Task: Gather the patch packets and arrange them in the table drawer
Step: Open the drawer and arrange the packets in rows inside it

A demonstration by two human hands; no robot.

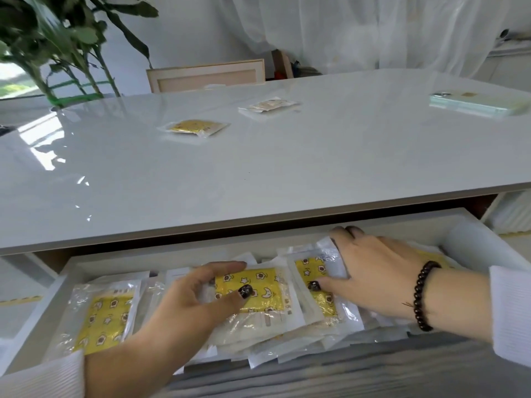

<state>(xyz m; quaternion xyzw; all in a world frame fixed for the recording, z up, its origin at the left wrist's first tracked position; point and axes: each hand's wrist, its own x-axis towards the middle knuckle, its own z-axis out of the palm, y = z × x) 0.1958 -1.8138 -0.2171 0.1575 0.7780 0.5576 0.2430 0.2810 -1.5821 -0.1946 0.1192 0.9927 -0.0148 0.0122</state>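
Patch packets fill the open drawer (474, 242) under the table (258, 173), lying in overlapping layers. Left hand (198, 300) hovers over a yellow star-printed packet (253, 288) at the drawer's middle, thumb on its face and forefinger along its far edge, a loose pinch. Right hand (370, 271) lies over another yellow packet (313, 282) just right of that one, fingers curled over its far edge and thumb pressed on its face. Behind the drawer, on the tabletop, lie a yellow packet (193, 127) and farther back a pale packet (268, 106), well apart
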